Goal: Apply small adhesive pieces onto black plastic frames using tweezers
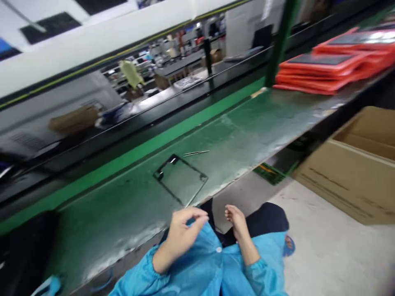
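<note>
Over my lap, near the bench's front edge, my left hand (pixel 185 231) is bent with thumb and fingertips brought together. Anything between them is too small to make out. To its right, my right hand (pixel 237 221) has its fingers curled in, and whatever they hold, if anything, is hidden. A thin black rectangular frame (pixel 170 191) with small tabs at its corners lies on the green bench top just beyond my left hand. Tweezers (pixel 196 153) rest behind the frame, touching nothing else.
Orange-edged flat panels (pixel 321 74) are stacked at the bench's right end. An open cardboard box (pixel 348 176) stands on the floor at right. A dark object (pixel 33 246) sits at the left end. A green post (pixel 279 45) rises behind the bench (pixel 101 213).
</note>
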A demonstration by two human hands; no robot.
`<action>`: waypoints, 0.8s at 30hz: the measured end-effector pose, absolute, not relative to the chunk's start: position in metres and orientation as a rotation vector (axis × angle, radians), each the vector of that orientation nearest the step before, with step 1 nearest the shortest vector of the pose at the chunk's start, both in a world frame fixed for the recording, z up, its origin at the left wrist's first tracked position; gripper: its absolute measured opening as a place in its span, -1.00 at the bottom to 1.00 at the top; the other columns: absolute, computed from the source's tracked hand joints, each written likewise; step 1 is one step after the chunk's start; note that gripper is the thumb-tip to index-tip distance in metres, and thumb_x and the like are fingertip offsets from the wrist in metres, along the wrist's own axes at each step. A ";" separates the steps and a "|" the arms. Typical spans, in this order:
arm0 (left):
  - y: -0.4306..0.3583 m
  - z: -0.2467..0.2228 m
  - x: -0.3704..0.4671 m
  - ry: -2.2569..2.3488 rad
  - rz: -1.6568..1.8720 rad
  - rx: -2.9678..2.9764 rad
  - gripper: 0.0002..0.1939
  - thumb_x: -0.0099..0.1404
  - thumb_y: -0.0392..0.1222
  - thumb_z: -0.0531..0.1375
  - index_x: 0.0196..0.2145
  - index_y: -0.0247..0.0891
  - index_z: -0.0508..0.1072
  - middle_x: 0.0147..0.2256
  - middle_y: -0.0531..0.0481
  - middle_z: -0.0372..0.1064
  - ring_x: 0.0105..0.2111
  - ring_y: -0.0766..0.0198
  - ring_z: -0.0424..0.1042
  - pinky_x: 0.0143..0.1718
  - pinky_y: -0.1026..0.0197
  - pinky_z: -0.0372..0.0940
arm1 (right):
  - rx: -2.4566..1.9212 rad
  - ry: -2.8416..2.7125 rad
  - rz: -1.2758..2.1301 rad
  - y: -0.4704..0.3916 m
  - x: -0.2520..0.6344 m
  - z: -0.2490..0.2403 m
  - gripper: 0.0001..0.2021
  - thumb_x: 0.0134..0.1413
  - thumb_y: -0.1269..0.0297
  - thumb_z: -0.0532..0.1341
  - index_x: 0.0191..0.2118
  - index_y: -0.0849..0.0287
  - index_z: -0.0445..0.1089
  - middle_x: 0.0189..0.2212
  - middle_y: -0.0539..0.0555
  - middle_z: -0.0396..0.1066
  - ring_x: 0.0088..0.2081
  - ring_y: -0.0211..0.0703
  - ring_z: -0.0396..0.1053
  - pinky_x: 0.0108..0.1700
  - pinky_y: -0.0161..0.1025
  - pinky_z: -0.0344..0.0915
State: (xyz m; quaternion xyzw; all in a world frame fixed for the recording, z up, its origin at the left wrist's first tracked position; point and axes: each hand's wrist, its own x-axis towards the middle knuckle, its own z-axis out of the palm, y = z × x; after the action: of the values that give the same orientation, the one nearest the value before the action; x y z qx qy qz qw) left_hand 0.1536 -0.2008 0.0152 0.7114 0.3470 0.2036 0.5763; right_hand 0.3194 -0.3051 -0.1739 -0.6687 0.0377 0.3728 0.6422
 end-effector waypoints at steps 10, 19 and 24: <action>-0.085 -0.017 0.074 1.304 0.929 1.853 -0.75 0.43 -0.02 0.34 -0.17 -0.29 0.54 -0.20 0.00 0.47 -0.29 0.30 0.41 -0.16 0.16 0.41 | -1.699 -0.015 0.408 -0.296 0.316 -0.169 -0.46 0.17 -0.27 0.32 -0.28 0.24 0.49 -0.50 -0.01 0.45 -0.50 -0.24 0.38 -0.42 -0.27 0.33; -0.024 -0.007 0.110 1.373 0.801 2.055 -0.62 0.31 -0.16 0.40 0.07 -0.18 0.57 0.19 -0.18 0.41 0.27 -0.09 0.33 0.33 -0.14 0.25 | -1.703 -1.060 -0.023 -0.208 0.376 -0.030 -0.75 0.35 0.11 0.23 -0.13 0.13 0.59 -0.21 0.16 0.57 -0.13 -0.04 0.48 0.01 -0.07 0.40; -0.031 0.016 0.173 1.350 0.656 2.012 -0.58 0.49 0.01 0.28 0.18 -0.25 0.46 0.20 -0.18 0.39 0.16 0.02 0.45 0.21 -0.18 0.42 | -1.830 -1.538 -0.008 -0.127 0.427 0.010 -0.76 0.24 0.30 0.30 -0.01 0.18 0.58 -0.05 0.23 0.55 -0.01 0.04 0.42 0.04 -0.02 0.39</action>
State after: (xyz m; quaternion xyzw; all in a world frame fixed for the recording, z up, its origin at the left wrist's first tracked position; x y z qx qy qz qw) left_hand 0.1728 -0.0305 0.0161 0.7618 0.5114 0.2485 0.3105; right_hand 0.4267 -0.1268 0.0105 -0.7122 -0.5987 -0.0033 0.3665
